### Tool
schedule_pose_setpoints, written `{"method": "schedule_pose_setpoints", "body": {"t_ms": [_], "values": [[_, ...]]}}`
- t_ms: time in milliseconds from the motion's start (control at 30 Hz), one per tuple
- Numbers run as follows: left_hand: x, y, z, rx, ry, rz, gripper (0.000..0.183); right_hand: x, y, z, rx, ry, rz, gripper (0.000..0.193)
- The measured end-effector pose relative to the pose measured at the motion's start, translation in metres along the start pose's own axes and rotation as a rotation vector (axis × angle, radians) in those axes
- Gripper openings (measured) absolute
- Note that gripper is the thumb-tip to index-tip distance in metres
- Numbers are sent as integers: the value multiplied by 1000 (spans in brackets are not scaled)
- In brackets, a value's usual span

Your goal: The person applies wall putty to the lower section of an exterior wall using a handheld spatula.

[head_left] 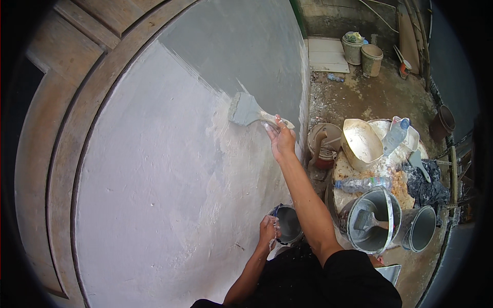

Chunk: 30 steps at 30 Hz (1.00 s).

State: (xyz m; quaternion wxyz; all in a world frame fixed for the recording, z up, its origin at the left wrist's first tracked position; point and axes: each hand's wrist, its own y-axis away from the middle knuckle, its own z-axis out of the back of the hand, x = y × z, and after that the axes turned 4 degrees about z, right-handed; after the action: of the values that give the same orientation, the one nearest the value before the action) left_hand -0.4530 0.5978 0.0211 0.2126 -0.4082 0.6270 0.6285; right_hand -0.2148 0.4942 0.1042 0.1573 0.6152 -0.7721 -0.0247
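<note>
My right hand (283,141) is closed round the pale handle of a wide paintbrush (245,109). The brush's grey-coated bristles touch the wall (154,169) near the border between its grey painted area and its whitish part. Lower down, close to my body, my left hand (268,231) grips the rim of a small dark bucket (289,226). Grey inside shows in that bucket, but how full it is I cannot tell. Whitish smears mark the fingers of both hands.
Right of me, a stained round drum top (344,205) carries a cut white container (362,143), plastic bottles (395,136) and a black plastic bag (434,187). A large bucket (354,205) holds another brush (367,220). A wooden door frame (64,169) borders the wall's left; buckets (372,60) stand farther back.
</note>
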Motion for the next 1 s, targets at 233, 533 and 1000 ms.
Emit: {"method": "schedule_pose_setpoints", "body": {"t_ms": [233,533,1000], "values": [[0,-5,-2,33,28,30,10,3,-4,68,-115,58,-40,29],[-4,-1,-1,12,20,21,9,41,-33,-105,218,5,75,24],[-9,-13,-3,-16,39,50,14,6,-34,156,-343,333,14,22]]}}
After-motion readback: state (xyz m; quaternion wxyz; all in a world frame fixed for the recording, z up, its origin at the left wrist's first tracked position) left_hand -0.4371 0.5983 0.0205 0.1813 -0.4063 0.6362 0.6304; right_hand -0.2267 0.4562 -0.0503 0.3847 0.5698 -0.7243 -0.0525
